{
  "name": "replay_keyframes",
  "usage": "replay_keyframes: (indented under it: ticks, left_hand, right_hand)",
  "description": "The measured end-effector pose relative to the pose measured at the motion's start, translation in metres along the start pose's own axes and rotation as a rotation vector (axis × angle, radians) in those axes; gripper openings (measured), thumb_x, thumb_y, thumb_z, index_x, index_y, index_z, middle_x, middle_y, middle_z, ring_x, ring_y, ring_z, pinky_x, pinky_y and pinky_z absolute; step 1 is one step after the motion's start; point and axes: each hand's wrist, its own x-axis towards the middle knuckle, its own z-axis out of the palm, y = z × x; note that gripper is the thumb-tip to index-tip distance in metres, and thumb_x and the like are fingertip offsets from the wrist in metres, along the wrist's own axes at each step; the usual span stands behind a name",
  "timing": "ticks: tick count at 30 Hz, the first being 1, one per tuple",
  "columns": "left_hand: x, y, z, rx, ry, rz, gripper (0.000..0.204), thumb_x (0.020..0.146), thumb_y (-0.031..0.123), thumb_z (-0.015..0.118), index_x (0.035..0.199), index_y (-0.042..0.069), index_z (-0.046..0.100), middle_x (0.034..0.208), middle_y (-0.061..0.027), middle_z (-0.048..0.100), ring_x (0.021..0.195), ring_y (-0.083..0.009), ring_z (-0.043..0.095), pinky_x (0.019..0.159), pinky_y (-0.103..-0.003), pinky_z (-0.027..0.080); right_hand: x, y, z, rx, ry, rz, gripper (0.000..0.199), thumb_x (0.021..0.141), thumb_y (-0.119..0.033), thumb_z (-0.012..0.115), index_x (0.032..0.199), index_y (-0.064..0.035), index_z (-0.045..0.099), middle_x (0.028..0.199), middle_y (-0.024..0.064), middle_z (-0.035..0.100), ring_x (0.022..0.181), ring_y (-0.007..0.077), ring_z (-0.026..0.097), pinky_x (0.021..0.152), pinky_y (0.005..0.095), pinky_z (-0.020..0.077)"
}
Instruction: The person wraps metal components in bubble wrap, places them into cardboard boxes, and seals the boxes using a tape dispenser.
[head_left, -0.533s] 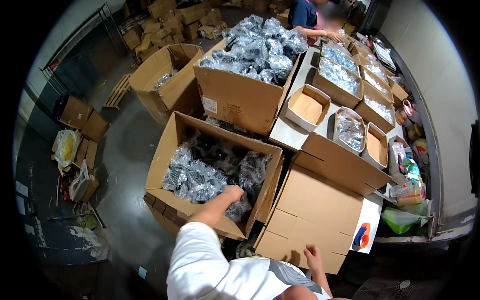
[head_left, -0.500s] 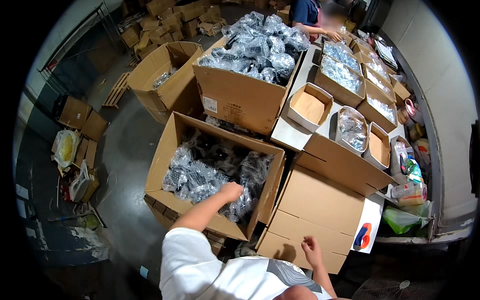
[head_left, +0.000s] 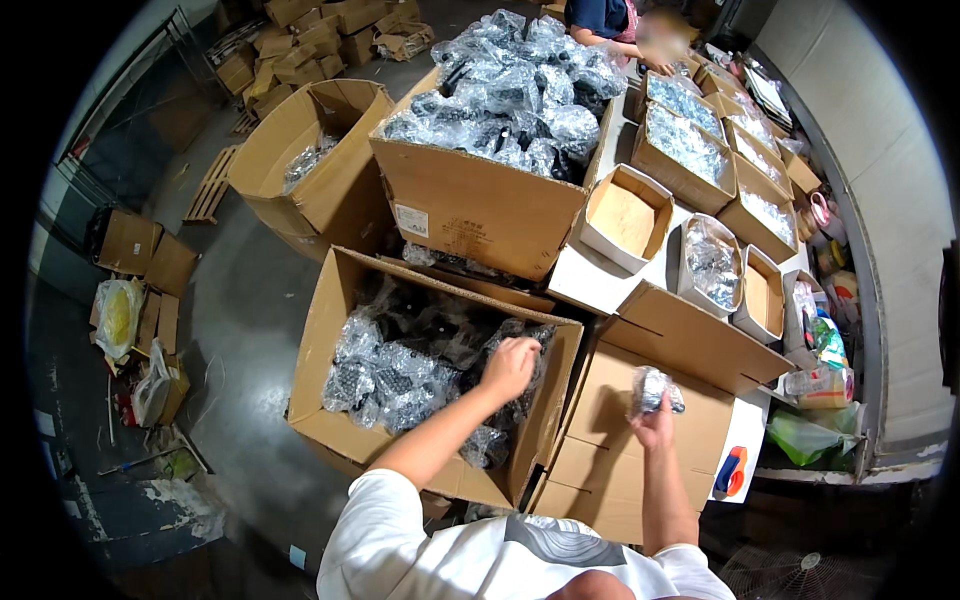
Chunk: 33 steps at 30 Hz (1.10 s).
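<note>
Grasping a crinkled, clear-wrapped bundle (head_left: 652, 388) above creased brown cardboard (head_left: 692, 402), a person's right hand (head_left: 655, 428) would do well to squeeze lightly, lest it tear. At left, the left hand (head_left: 510, 370) curls over bubble-wrapped dark pieces (head_left: 400, 388) in an open carton (head_left: 325, 335); whether it grips one cannot be told. Beyond, glossy, knobbly parcels (head_left: 530, 90) heap above a bigger carton (head_left: 480, 205).

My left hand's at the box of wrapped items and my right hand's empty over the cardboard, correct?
No, your right hand isn't empty: the head view shows it holding a wrapped packet over the cardboard. Your left hand is at the box of wrapped items.
</note>
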Motion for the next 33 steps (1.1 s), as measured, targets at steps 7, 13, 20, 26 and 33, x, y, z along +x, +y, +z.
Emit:
replay_keyframes:
  ticks: [7,13,20,26,33]
  left_hand:
    - [0.052,-0.112,0.047,0.9,-0.549,-0.036,0.058,0.082,0.018,0.057,0.136,0.011,0.038,0.14,-0.0074,0.04,0.127,-0.0225,0.038,0.106,-0.06,0.016]
    - [0.062,-0.054,-0.01,0.778,-0.8,-0.049,0.056,0.071,0.042,0.07,0.117,0.012,0.057,0.122,-0.0108,0.055,0.112,-0.0235,0.053,0.091,-0.044,0.04]
    - [-0.001,0.081,-0.074,-0.389,-0.685,0.082,0.06,0.08,0.052,0.06,0.094,-0.006,0.06,0.09,-0.0231,0.061,0.083,-0.0332,0.062,0.077,-0.039,0.049]
    - [-0.025,0.071,-0.009,-0.743,-0.55,-0.043,0.024,0.088,0.017,0.058,0.104,-0.001,0.057,0.09,-0.0114,0.064,0.082,-0.0126,0.061,0.07,-0.028,0.052]
    - [0.051,-0.077,0.053,0.235,-0.286,-0.294,0.039,0.081,0.02,0.056,0.119,0.007,0.052,0.119,-0.0173,0.055,0.109,-0.0347,0.052,0.097,-0.049,0.036]
  right_hand:
    - [0.033,-0.026,-0.013,-0.359,0.54,-0.191,0.04,0.087,-0.035,0.057,0.12,-0.0129,0.046,0.109,0.0102,0.054,0.102,0.024,0.049,0.083,0.0444,0.0414]
    - [-0.041,0.021,0.01,-1.214,0.445,-0.771,0.039,0.079,-0.017,0.066,0.111,-0.0042,0.048,0.111,0.0121,0.046,0.101,0.0234,0.045,0.084,0.0363,0.0413]
    - [-0.14,0.078,0.166,-1.462,-0.538,-0.686,0.053,0.071,-0.02,0.073,0.115,-0.0031,0.048,0.113,0.0146,0.05,0.103,0.0277,0.05,0.086,0.0375,0.0433]
    - [-0.108,0.011,0.113,-1.467,-0.205,0.147,0.045,0.068,-0.007,0.069,0.109,-0.0053,0.049,0.087,0.0063,0.057,0.083,0.0172,0.055,0.076,0.033,0.0471]
    - [-0.024,-0.055,-0.006,-2.539,0.548,-0.054,0.03,0.08,-0.024,0.055,0.109,-0.0169,0.053,0.122,0.0074,0.052,0.118,0.0261,0.046,0.092,0.0659,0.0317]
